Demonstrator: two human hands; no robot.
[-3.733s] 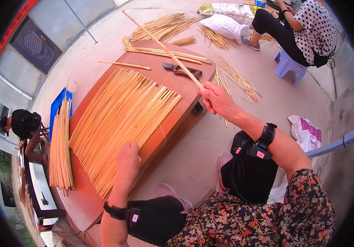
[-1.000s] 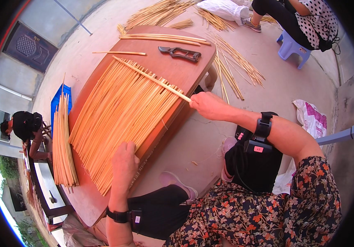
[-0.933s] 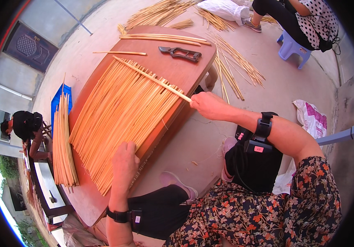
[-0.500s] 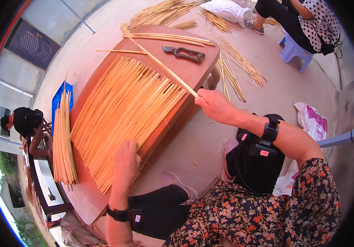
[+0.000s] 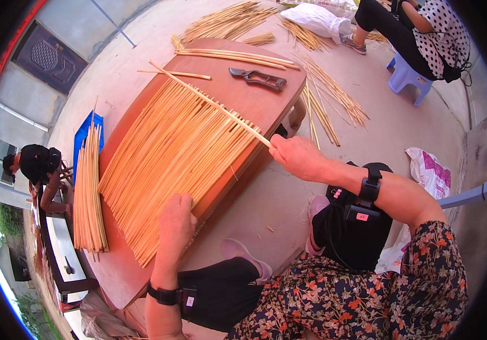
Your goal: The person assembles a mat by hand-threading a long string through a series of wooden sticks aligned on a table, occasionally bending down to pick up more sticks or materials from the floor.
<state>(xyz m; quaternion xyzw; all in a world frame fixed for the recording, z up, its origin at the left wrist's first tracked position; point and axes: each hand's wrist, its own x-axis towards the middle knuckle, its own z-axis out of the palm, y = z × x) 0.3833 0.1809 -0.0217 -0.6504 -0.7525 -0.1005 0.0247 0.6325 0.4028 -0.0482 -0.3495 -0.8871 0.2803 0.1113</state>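
A mat of pale, slender reed sticks (image 5: 175, 164) lies side by side on a reddish-brown table (image 5: 127, 283). My right hand (image 5: 300, 158) is closed round the near end of a longer reed stick (image 5: 209, 103), which slants over the mat's far ends. My left hand (image 5: 176, 224) is closed at the mat's near edge; what its fingers pinch, if anything, is hidden. A thread end sticks out along the mat's right side. Beyond the mat, a pair of pruning shears (image 5: 257, 78) rests on the tabletop, beside a loose short stick (image 5: 181, 74).
Several sticks (image 5: 238, 56) lie along the table's far edge, and a bundle (image 5: 89, 192) stands at its left. More reeds (image 5: 334, 93) are spread on the floor. One person sits on a blue stool (image 5: 408, 79) at the far right; another bends over (image 5: 39, 167) at the left.
The long stick in my right hand has swung left and nearer, its far tip dropping from beyond the table's far sticks toward the mat. My left hand stays almost in place.
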